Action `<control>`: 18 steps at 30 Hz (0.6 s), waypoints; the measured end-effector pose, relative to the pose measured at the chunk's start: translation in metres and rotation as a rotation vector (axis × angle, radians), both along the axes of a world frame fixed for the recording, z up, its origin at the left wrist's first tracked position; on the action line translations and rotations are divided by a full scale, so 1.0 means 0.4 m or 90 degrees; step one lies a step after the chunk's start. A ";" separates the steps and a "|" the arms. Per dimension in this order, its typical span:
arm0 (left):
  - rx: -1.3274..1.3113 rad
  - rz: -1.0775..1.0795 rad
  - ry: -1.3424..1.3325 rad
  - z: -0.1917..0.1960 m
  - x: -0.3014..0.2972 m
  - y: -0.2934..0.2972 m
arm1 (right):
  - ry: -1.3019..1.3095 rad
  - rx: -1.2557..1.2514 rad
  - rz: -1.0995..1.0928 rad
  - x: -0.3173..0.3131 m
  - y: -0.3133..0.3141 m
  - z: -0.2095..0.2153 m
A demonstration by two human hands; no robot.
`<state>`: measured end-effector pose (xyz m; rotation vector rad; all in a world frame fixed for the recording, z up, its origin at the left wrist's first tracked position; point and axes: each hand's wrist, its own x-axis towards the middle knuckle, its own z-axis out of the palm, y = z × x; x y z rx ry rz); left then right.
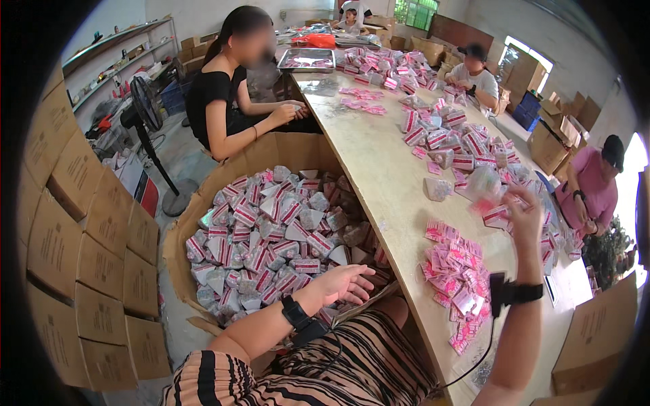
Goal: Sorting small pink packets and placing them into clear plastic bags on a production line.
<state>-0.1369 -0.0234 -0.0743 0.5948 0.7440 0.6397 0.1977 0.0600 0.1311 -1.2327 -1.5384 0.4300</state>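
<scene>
Your right hand holds a blurred clear packet above the worktop, its grip closed on it. Your left hand, fingers apart and empty, hovers over the cardboard bin beside the worktop. Keep the packet pinched by its edge, clear of the pink sachets.

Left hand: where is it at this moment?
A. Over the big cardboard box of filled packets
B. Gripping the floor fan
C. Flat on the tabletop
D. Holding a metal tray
A: the left hand is spread open over the near edge of the cardboard box heaped with filled packets, holding nothing.
</scene>
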 end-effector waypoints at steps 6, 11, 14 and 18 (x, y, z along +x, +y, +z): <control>-0.005 0.086 0.021 -0.034 -0.077 -0.034 | 0.025 0.228 0.010 -0.142 -0.184 0.157; 0.005 0.116 0.001 -0.044 -0.058 -0.008 | -0.097 0.605 0.012 -0.225 -0.436 0.187; 0.003 0.114 0.014 -0.048 -0.053 -0.009 | -0.016 0.638 0.154 -0.231 -0.490 0.211; -0.001 0.115 0.024 -0.041 -0.050 -0.025 | -0.075 0.619 0.276 -0.208 -0.518 0.224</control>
